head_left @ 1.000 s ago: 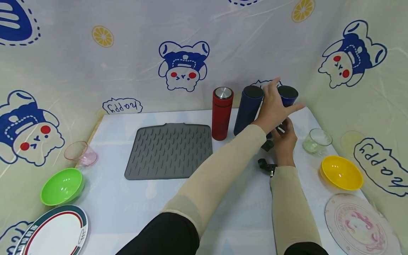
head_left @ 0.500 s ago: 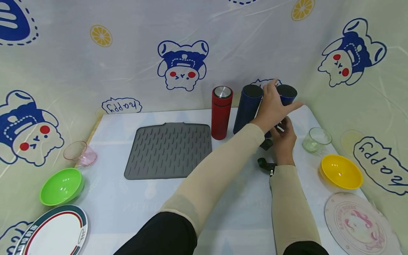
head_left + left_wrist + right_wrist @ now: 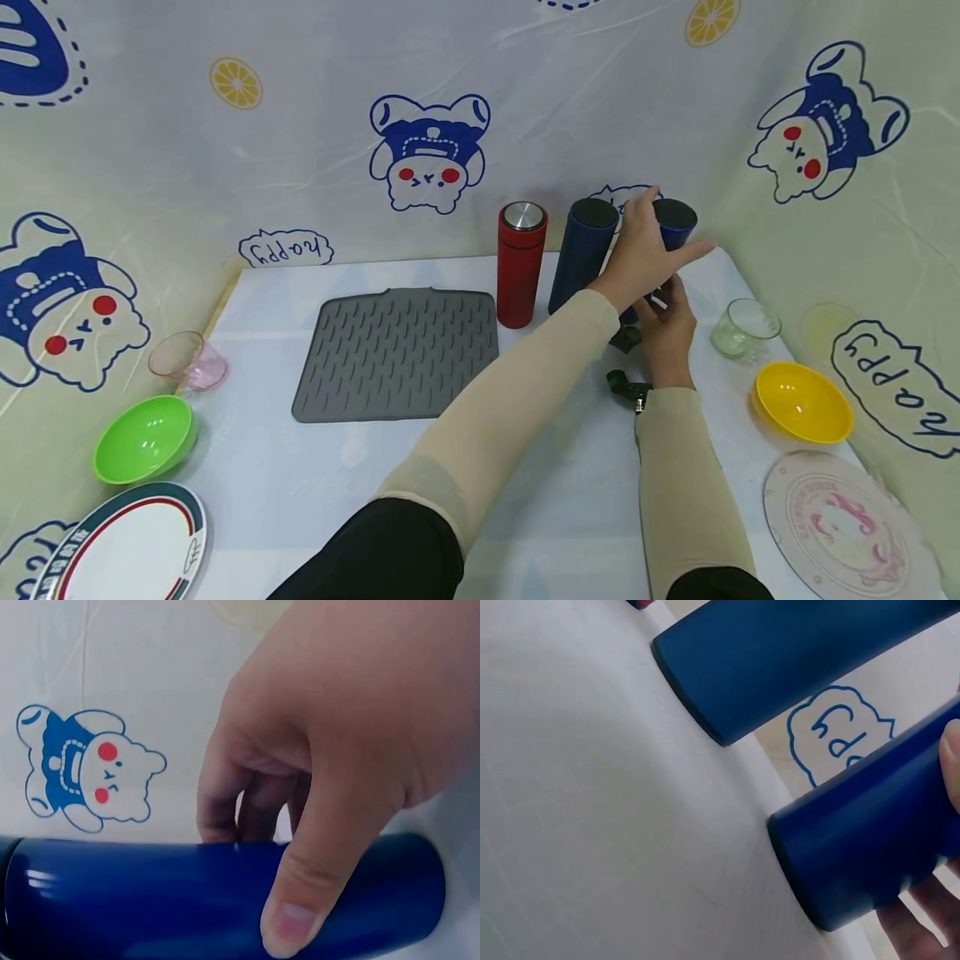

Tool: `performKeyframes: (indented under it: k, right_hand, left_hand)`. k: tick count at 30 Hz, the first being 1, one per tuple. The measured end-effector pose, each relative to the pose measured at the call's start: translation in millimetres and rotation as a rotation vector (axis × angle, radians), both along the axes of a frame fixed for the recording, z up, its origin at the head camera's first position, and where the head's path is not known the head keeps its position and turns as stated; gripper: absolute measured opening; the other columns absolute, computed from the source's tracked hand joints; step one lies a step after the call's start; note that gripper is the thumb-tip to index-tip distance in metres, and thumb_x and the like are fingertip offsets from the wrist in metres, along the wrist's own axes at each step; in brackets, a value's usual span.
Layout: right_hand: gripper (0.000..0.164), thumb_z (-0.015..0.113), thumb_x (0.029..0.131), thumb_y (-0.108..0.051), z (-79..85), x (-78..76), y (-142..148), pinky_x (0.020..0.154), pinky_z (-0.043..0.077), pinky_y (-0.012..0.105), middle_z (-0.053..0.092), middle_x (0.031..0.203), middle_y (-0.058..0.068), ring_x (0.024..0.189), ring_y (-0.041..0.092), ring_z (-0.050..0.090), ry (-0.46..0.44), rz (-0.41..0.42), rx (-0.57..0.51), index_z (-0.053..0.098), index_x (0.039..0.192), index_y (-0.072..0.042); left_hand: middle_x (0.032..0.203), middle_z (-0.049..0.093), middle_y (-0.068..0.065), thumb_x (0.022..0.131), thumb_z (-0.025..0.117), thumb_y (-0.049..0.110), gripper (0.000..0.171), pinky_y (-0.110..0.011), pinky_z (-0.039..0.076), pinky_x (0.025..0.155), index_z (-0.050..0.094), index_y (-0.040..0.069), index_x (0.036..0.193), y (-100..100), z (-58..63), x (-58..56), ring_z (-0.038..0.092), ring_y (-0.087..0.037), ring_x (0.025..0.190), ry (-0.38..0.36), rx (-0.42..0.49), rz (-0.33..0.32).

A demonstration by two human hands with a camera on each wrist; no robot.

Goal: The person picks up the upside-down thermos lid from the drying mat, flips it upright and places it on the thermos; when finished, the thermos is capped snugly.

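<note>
A blue thermos bottle (image 3: 677, 237) with a dark top stands at the back right of the table. Around its lower part my right hand (image 3: 670, 329) is curled; in the left wrist view this hand's thumb (image 3: 294, 919) lies across the bottle's side and its fingers pass behind. My left arm crosses in from the left, and my left hand (image 3: 643, 254) spans the bottle's upper part with straight fingers and thumb spread wide. A darker blue bottle (image 3: 583, 258) and a red thermos (image 3: 521, 279) with a silver lid stand to the left.
Left of the bottles lies a grey ridged mat (image 3: 397, 358). On the right are a green glass (image 3: 745, 332), a yellow bowl (image 3: 802, 404) and a pink-patterned plate (image 3: 847, 529). Along the left: a pink glass (image 3: 191, 362), a green bowl (image 3: 146, 437) and a white plate (image 3: 123, 550).
Both hands stay at the blue thermos bottle almost unmoved. The whole head view has shifted very slightly.
</note>
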State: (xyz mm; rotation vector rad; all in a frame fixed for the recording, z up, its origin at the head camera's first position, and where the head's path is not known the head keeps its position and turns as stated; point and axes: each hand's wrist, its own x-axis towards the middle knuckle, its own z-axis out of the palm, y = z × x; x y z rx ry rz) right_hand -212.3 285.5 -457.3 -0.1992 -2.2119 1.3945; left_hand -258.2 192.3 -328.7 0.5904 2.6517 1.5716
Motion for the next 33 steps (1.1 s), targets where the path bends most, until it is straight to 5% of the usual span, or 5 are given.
performKeyframes:
  k: [6, 15, 20, 24, 33]
  right_hand:
    - [0.044, 0.065, 0.089, -0.030, 0.0, 1.0, 0, 0.094, 0.042, 0.032, 0.054, 0.126, -0.005, 0.114, 0.014, 0.052, 0.029, 0.010, -0.010, 0.050, 0.130, -0.033]
    - [0.046, 0.063, 0.090, -0.033, 0.2, -0.6, 0, 0.094, 0.041, 0.031, 0.054, 0.125, -0.006, 0.114, 0.008, 0.050, 0.041, -0.008, 0.025, 0.047, 0.132, -0.036]
    - [0.049, 0.064, 0.090, -0.026, -2.0, 1.2, 0, 0.093, 0.043, 0.034, 0.058, 0.117, -0.002, 0.110, 0.012, 0.053, 0.057, 0.008, 0.010, 0.046, 0.134, -0.038]
    - [0.051, 0.065, 0.089, -0.020, -4.5, 1.9, -1, 0.091, 0.044, 0.036, 0.058, 0.117, -0.001, 0.109, 0.015, 0.055, 0.101, 0.014, 0.019, 0.047, 0.134, -0.037]
    - [0.045, 0.064, 0.090, -0.026, -2.4, 0.9, -1, 0.093, 0.043, 0.036, 0.055, 0.122, -0.004, 0.111, 0.011, 0.052, 0.100, 0.017, 0.038, 0.048, 0.131, -0.034]
  left_hand:
    - [0.132, 0.029, 0.009, 0.072, 0.073, 0.053, 0.087, -0.009, 0.040, 0.080, 0.026, 0.020, 0.137, 2, -4.6, 3.1, 0.048, 0.000, 0.098, 0.047, 0.085, 0.096]
    - [0.145, 0.019, 0.011, 0.084, 0.066, 0.047, 0.088, -0.015, 0.032, 0.095, 0.010, 0.025, 0.148, -1, -5.3, -1.5, 0.029, 0.003, 0.123, 0.013, 0.029, -0.072]
    - [0.137, 0.026, 0.009, 0.074, 0.072, 0.054, 0.097, -0.012, 0.035, 0.090, 0.012, 0.024, 0.143, 2, -11.0, 5.6, 0.037, 0.003, 0.115, 0.031, 0.077, 0.053]
    - [0.126, 0.034, 0.007, 0.078, 0.070, 0.050, 0.085, -0.010, 0.039, 0.083, 0.020, 0.019, 0.139, 2, -12.3, 8.0, 0.047, 0.000, 0.103, 0.062, 0.080, 0.104]
    - [0.144, 0.020, 0.013, 0.084, 0.065, 0.046, 0.084, -0.014, 0.033, 0.093, 0.014, 0.022, 0.147, -3, -13.1, -1.9, 0.037, 0.001, 0.120, 0.062, 0.005, -0.025]
